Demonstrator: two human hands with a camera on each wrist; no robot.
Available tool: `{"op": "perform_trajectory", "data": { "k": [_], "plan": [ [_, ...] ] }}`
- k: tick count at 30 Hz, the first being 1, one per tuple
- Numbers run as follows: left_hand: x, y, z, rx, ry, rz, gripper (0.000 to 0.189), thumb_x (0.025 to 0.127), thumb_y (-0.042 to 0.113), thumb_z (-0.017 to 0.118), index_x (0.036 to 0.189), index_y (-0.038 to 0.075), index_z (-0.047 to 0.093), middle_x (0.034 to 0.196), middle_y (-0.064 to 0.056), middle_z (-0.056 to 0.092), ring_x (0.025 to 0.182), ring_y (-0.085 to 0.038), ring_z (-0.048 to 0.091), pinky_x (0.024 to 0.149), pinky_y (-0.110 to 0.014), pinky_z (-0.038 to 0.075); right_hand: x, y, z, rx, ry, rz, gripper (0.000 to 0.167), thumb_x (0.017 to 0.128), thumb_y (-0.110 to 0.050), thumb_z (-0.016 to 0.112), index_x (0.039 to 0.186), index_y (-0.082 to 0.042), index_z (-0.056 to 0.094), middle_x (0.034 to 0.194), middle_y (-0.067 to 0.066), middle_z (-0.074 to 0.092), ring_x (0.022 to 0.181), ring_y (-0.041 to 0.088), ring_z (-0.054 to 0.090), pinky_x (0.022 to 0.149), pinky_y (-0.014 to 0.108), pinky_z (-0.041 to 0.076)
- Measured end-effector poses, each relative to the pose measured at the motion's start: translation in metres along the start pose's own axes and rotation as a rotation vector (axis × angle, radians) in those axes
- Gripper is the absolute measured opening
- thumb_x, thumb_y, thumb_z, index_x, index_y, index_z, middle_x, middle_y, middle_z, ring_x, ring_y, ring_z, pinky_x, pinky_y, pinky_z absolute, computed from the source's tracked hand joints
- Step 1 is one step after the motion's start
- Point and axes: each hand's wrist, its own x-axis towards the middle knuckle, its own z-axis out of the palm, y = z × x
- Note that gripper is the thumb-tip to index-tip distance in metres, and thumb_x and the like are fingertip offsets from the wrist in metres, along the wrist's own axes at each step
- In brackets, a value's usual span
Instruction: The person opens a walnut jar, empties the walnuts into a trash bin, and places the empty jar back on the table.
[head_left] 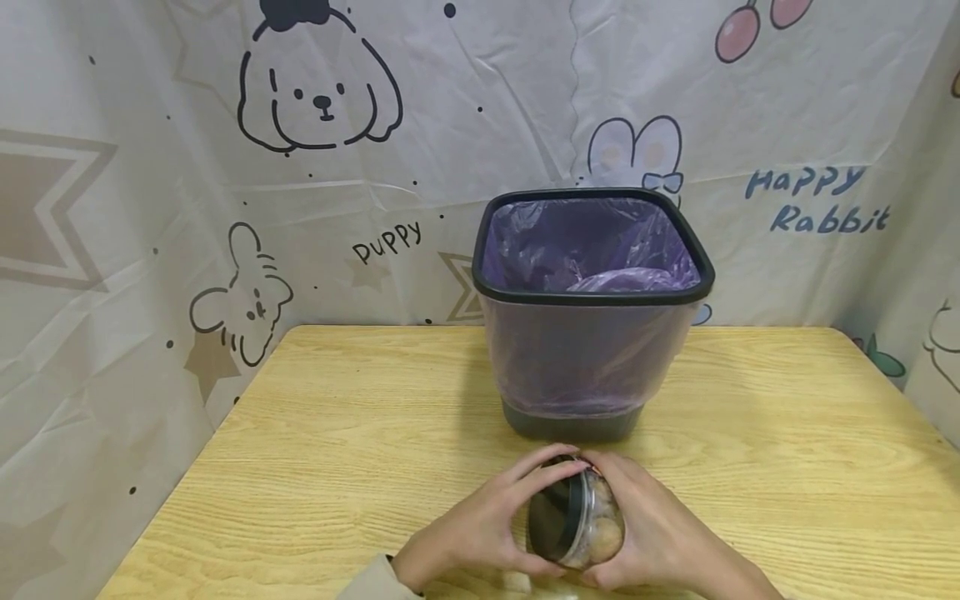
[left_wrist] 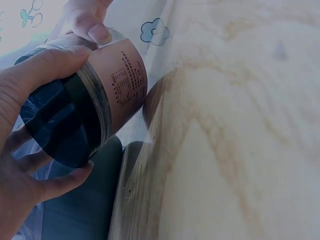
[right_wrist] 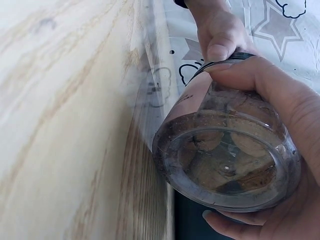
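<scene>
A clear plastic jar with a dark lid lies tilted between both hands, low over the table in front of the bin. My left hand grips around the lid end, thumb and fingers on opposite sides. Around the clear body curls my right hand. Round brown pieces, possibly cookies, show through the jar's base in the right wrist view. A pinkish label with small print wraps the side, visible in the left wrist view. Whether the jar touches the table is hard to tell.
A dark waste bin stands on the table just beyond the hands. Its purple plastic liner is folded over the outside, under a black rim ring. The wood-grain table meets a printed cloth backdrop.
</scene>
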Motion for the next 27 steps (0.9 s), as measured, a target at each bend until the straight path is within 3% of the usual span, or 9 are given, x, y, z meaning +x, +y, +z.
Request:
{"op": "perform_trajectory", "data": {
  "k": [4,11,17,23,27],
  "plan": [
    [-0.0007,0.0004,-0.0007,-0.003,-0.002,-0.015,0.103,0.068,0.025,0.089,0.151,0.015,0.029,0.156,-0.005,0.023,0.139,-0.021,0.033,0.108,-0.036,0.038,0.0005,-0.0003,-0.0003,-0.004,0.001,0.002,0.102,0.055,-0.048,0.089,0.137,-0.009,0.043,0.128,0.001,0.053,0.108,0.019,0.056,0.079,0.038,0.054],
    [-0.0002,0.0000,-0.0010,0.002,0.002,0.034,0.097,0.069,0.024,0.088,0.148,0.014,0.034,0.154,-0.010,0.025,0.140,-0.024,0.030,0.107,-0.040,0.039,0.0007,-0.0013,-0.0006,-0.008,0.002,-0.004,0.103,0.054,-0.043,0.091,0.139,-0.011,0.042,0.129,0.000,0.053,0.109,0.019,0.055,0.080,0.038,0.054],
    [0.0005,0.0011,0.0003,-0.006,0.038,0.009,0.098,0.068,0.027,0.089,0.148,0.014,0.035,0.150,-0.007,0.031,0.135,-0.019,0.038,0.107,-0.035,0.039,0.0008,-0.0011,-0.0002,-0.016,0.009,-0.006,0.101,0.053,-0.043,0.090,0.137,-0.013,0.043,0.126,-0.003,0.053,0.108,0.016,0.054,0.079,0.037,0.054],
    [-0.0011,0.0014,0.0001,-0.016,0.017,-0.009,0.100,0.068,0.025,0.088,0.150,0.016,0.032,0.153,-0.005,0.024,0.137,-0.021,0.035,0.107,-0.036,0.039,0.0002,-0.0013,0.0000,-0.013,-0.005,0.022,0.103,0.052,-0.044,0.090,0.137,-0.009,0.043,0.127,0.002,0.053,0.108,0.019,0.055,0.078,0.038,0.054],
    [-0.0010,0.0013,-0.0005,-0.050,0.028,-0.020,0.100,0.067,0.023,0.089,0.149,0.016,0.032,0.150,-0.008,0.029,0.135,-0.020,0.037,0.106,-0.036,0.040,0.0003,-0.0015,-0.0005,-0.015,-0.010,0.029,0.103,0.053,-0.044,0.090,0.137,-0.007,0.043,0.128,0.005,0.054,0.109,0.021,0.056,0.078,0.038,0.054]
  ]
}}
